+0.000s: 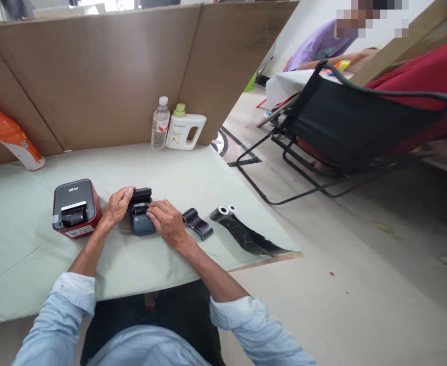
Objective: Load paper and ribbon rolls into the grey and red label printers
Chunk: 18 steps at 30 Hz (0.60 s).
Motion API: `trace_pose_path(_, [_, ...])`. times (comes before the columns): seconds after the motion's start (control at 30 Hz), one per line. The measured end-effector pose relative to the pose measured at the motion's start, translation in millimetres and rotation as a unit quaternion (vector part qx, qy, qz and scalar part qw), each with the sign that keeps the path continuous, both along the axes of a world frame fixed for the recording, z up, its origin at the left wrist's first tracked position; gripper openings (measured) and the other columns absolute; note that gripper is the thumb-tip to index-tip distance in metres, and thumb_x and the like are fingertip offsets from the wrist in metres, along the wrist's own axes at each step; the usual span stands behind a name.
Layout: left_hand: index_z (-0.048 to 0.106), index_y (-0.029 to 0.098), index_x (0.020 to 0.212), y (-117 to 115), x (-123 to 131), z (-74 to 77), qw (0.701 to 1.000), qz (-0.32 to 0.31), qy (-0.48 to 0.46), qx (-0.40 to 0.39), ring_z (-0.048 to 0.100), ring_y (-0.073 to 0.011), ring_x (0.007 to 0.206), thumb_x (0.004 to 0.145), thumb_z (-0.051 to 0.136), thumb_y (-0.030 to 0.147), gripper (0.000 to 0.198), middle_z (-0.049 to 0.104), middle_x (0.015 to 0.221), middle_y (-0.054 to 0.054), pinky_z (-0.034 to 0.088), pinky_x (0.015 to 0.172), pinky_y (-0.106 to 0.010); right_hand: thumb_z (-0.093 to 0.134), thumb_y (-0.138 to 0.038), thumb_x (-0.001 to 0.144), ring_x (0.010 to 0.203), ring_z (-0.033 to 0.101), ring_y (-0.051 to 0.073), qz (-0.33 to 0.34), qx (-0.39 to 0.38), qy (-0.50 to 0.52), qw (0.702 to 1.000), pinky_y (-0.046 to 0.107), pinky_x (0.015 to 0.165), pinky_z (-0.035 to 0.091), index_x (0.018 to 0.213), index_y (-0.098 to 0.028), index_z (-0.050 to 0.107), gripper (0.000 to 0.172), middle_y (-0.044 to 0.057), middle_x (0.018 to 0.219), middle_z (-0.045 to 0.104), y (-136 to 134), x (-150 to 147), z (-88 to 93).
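A small dark blue device (143,223) stands on the pale green table (124,267) with its black lid raised. My left hand (117,206) holds the raised lid at its left edge, fingers together. At the device's right side, my right hand (167,219) has its fingers drawn together at the opening, by a dark roll inside; whether they grip the roll is hidden. A red and black printer (76,206) is left of my left hand. Right of my right hand lie a dark film piece (198,223) and two white-cored rolls (227,209) with long black strips unwound.
Along the cardboard screen (105,76) stand an orange bottle (13,134), a clear bottle (160,124) and a white jug (185,132). A black folding chair (341,122) is at the right, with people beyond it. The table's right edge runs beside the strips.
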<state>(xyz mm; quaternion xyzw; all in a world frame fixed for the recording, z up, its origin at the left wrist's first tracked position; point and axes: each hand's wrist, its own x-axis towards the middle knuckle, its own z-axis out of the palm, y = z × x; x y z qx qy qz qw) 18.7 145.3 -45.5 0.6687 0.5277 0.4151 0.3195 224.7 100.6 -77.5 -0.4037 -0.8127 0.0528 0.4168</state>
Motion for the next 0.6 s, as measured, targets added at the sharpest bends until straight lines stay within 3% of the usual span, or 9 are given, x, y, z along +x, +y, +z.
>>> trace_pose_path(0.6, [0.079, 0.019, 0.112, -1.1, 1.4, 3.3, 1.0, 0.0, 0.002, -0.006, 0.071, -0.0266, 0.115, 0.101, 0.047, 0.065, 0.057, 0.08, 0.119, -0.008, 0.054, 0.106, -0.037, 0.049, -0.021, 0.109, 0.092, 0.065, 0.026, 0.003, 0.008, 0.024, 1.0, 0.039, 0.086, 0.055, 0.099, -0.022, 0.07, 0.023, 0.01, 0.097, 0.076, -0.5, -7.8, -1.1])
